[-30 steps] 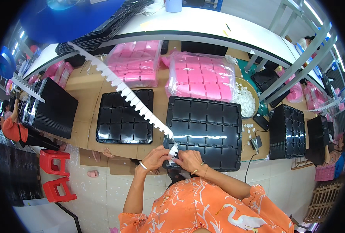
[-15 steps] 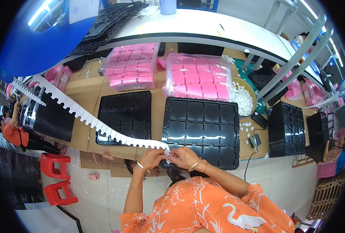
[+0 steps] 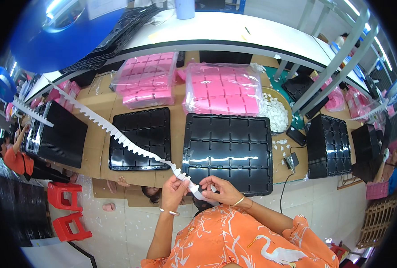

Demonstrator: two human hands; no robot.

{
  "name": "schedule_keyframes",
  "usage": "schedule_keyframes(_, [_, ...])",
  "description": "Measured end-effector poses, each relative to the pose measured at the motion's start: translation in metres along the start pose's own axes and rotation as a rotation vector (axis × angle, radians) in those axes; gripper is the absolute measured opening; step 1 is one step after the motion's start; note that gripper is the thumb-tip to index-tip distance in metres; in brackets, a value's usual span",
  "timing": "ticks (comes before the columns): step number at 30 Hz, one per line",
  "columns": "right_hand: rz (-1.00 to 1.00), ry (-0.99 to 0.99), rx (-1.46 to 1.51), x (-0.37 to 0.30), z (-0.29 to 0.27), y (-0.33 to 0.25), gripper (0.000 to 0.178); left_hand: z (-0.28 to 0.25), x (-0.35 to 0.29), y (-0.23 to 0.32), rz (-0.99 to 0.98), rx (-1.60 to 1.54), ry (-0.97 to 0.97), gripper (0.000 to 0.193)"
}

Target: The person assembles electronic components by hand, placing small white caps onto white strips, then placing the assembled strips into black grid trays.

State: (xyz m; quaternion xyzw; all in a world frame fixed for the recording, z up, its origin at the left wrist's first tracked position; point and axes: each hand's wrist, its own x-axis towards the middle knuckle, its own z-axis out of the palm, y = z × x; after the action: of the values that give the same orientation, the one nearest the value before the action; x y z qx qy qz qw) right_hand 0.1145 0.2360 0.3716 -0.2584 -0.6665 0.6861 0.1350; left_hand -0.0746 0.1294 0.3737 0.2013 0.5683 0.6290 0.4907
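Observation:
A long white notched strip point(image 3: 113, 130) slants from the upper left down to my hands. My left hand point(image 3: 175, 191) is closed on it near its lower end, thumb and fingers pinching it. Past that grip the strip twists and curves toward my right hand point(image 3: 225, 192). Its tail lies at my right thumb, with the fingers curled around and the index finger raised away. The fingers partly hide the tail. Just beyond my hands is a large black compartmented tray point(image 3: 228, 149). Another black tray point(image 3: 140, 138) lies under the strip's line, to the left.
Pink pieces in clear wrap point(image 3: 223, 89) sit behind the trays. A round bowl point(image 3: 290, 109) holds small white bits, with a black phone-like object point(image 3: 296, 136) beside it. Stacked black trays point(image 3: 329, 143) stand right. A blue reel point(image 3: 66, 35) hangs upper left; red stools point(image 3: 64, 195) stand below.
The strip has come down past my left hand, its lower end now longer and twisted toward me. Both hands have moved lower and apart, and my right index finger has lifted.

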Motion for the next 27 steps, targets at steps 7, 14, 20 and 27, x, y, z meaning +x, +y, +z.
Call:
schedule_keyframes(7, [-0.01,0.091,-0.03,-0.005,-0.01,-0.007,0.024,0.033,-0.013,-0.003,-0.01,0.007,0.028,0.015])
schedule_keyframes(14, [-0.182,0.079,-0.212,-0.03,-0.02,-0.035,0.01,0.053,-0.021,-0.017,-0.134,-0.085,0.149,0.011])
schedule_keyframes(20, [-0.241,-0.022,-0.577,-0.074,-0.117,-0.022,0.01,0.022,-0.054,-0.053,-0.004,0.28,0.249,0.013])
schedule_keyframes(27, [-0.102,-0.079,-0.943,-0.106,-0.171,-0.004,0.008,-0.035,-0.084,-0.104,0.062,0.662,0.285,0.009])
